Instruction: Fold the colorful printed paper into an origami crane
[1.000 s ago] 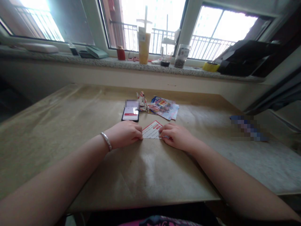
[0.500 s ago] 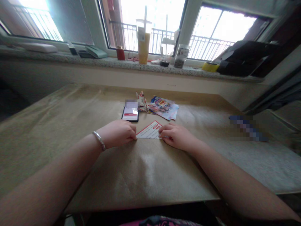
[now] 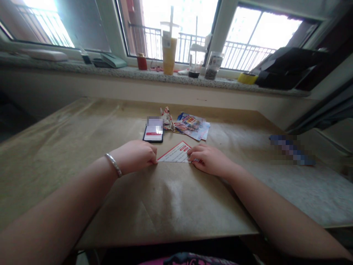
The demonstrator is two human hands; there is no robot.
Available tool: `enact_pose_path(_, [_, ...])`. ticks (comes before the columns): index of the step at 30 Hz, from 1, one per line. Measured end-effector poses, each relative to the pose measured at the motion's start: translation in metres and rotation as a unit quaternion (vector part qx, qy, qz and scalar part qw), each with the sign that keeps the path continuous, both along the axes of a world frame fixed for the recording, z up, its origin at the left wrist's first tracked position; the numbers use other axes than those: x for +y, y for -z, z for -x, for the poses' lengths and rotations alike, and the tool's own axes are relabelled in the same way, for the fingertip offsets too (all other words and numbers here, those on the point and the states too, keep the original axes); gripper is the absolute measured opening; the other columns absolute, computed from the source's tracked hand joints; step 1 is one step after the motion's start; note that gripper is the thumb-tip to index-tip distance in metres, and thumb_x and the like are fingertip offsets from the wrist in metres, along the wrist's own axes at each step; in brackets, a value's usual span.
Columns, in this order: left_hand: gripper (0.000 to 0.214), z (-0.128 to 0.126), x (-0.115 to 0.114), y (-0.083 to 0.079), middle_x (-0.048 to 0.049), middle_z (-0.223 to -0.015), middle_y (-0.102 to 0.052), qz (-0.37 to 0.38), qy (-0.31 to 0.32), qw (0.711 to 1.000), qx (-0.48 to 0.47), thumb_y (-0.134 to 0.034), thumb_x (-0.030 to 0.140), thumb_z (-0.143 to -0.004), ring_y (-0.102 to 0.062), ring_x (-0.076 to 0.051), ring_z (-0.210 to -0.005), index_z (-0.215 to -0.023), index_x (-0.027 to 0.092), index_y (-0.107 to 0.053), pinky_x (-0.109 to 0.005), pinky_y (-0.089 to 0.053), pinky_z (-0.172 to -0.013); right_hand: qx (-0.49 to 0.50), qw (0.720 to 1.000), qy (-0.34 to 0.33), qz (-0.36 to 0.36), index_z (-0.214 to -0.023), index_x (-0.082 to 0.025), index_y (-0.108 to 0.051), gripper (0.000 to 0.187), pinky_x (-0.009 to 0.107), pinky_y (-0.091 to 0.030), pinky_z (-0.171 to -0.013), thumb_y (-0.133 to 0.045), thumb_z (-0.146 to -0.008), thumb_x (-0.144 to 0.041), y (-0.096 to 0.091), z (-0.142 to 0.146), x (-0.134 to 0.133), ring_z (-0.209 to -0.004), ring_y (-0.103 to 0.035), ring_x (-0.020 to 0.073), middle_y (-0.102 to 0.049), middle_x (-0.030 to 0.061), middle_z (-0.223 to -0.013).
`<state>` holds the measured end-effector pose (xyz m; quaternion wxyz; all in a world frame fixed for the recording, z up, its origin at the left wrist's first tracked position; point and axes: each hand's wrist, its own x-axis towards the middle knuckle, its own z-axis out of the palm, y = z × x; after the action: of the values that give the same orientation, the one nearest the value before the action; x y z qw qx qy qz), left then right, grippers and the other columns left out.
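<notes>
A folded sheet of paper (image 3: 175, 154), white with red print, lies flat on the brown table (image 3: 82, 140) in front of me. My left hand (image 3: 134, 156), with a silver bracelet at the wrist, has its fingers curled and pressing the paper's left corner. My right hand (image 3: 209, 159) has its fingers closed and pressing down on the paper's right end. The fold runs along the paper's near edge between both hands.
A phone (image 3: 153, 133) with a lit screen lies just beyond the paper. Colourful leaflets (image 3: 191, 126) and a crumpled folded piece (image 3: 166, 117) sit behind it. The windowsill holds a tall drink cup (image 3: 168, 48), jars, a red can (image 3: 142, 62) and a yellow tape roll (image 3: 247, 78).
My left hand has slid leftward along the paper's near edge, showing more of the paper. My right hand has stayed in place.
</notes>
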<state>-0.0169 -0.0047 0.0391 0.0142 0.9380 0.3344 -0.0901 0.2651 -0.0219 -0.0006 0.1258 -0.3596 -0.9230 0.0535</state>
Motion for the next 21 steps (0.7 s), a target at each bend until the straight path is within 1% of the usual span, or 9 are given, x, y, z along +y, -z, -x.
enact_pose_path(3, [0.023,0.000,-0.002,-0.003,0.0017,-0.090,-0.071,-0.003,-0.014,1.000,0.017,-0.057,0.015,-0.080,-0.065,-0.014,-0.079,-0.082,0.029,-0.075,-0.023,-0.044,-0.069,-0.002,1.000,-0.002,0.000,-0.091,-0.021,-0.068,0.018,0.031,-0.047,-0.085,-0.054,-0.082,-0.016,0.000,0.000,0.000,-0.101,-0.059,0.0185,-0.067,0.0049,-0.108])
enact_pose_path(7, [0.022,0.003,-0.001,-0.004,0.0010,-0.087,-0.071,-0.012,-0.013,1.000,0.017,-0.057,0.014,-0.079,-0.064,-0.015,-0.076,-0.078,0.028,-0.075,-0.023,-0.043,-0.065,-0.002,1.000,-0.008,0.002,-0.091,-0.022,-0.068,0.018,0.031,-0.047,-0.086,-0.054,-0.082,-0.017,0.000,-0.002,0.001,-0.102,-0.059,0.0186,-0.067,0.0039,-0.110])
enact_pose_path(11, [0.022,0.008,0.001,-0.003,0.0011,-0.088,-0.071,0.015,-0.028,0.999,-0.003,-0.058,0.013,-0.077,-0.064,-0.015,-0.076,-0.077,0.027,-0.075,-0.023,-0.043,-0.065,-0.008,1.000,-0.005,-0.007,-0.091,-0.022,-0.068,0.018,0.031,-0.047,-0.086,-0.053,-0.082,-0.017,-0.001,-0.001,0.000,-0.101,-0.059,0.0184,-0.067,0.0035,-0.110])
enact_pose_path(14, [0.021,0.009,0.003,0.000,0.0014,-0.093,-0.070,0.024,-0.031,0.999,-0.019,-0.056,0.015,-0.080,-0.064,-0.015,-0.077,-0.080,0.027,-0.074,-0.023,-0.044,-0.067,-0.023,1.000,0.003,-0.011,-0.091,-0.021,-0.068,0.017,0.031,-0.047,-0.085,-0.054,-0.082,-0.019,-0.003,0.000,0.000,-0.100,-0.060,0.0190,-0.067,0.0045,-0.110])
enact_pose_path(17, [0.020,0.005,0.004,0.008,-0.0014,-0.099,-0.068,-0.015,-0.004,0.998,-0.068,-0.051,0.019,-0.085,-0.063,-0.014,-0.078,-0.088,0.022,-0.071,-0.024,-0.046,-0.070,-0.033,0.999,0.024,-0.024,-0.090,-0.021,-0.068,0.017,0.031,-0.047,-0.084,-0.053,-0.084,-0.019,-0.002,-0.002,0.002,-0.099,-0.061,0.0191,-0.068,0.0054,-0.108])
enact_pose_path(19, [0.021,-0.001,0.003,0.016,-0.0040,-0.108,-0.066,-0.043,0.038,0.991,-0.122,-0.049,0.021,-0.087,-0.063,-0.016,-0.087,-0.096,0.020,-0.068,-0.025,-0.047,-0.076,-0.033,0.998,0.030,-0.032,-0.091,-0.021,-0.068,0.018,0.031,-0.046,-0.084,-0.051,-0.084,-0.017,0.000,-0.004,0.004,-0.098,-0.061,0.0186,-0.068,0.0055,-0.108])
enact_pose_path(21, [0.025,-0.008,0.002,0.023,-0.0051,-0.113,-0.064,-0.050,0.071,0.985,-0.147,-0.052,0.024,-0.086,-0.061,-0.018,-0.094,-0.108,0.021,-0.064,-0.029,-0.048,-0.082,-0.030,0.998,0.031,-0.035,-0.095,-0.021,-0.067,0.021,0.031,-0.046,-0.085,-0.050,-0.084,-0.015,0.002,-0.006,0.006,-0.098,-0.061,0.0185,-0.067,0.0051,-0.110])
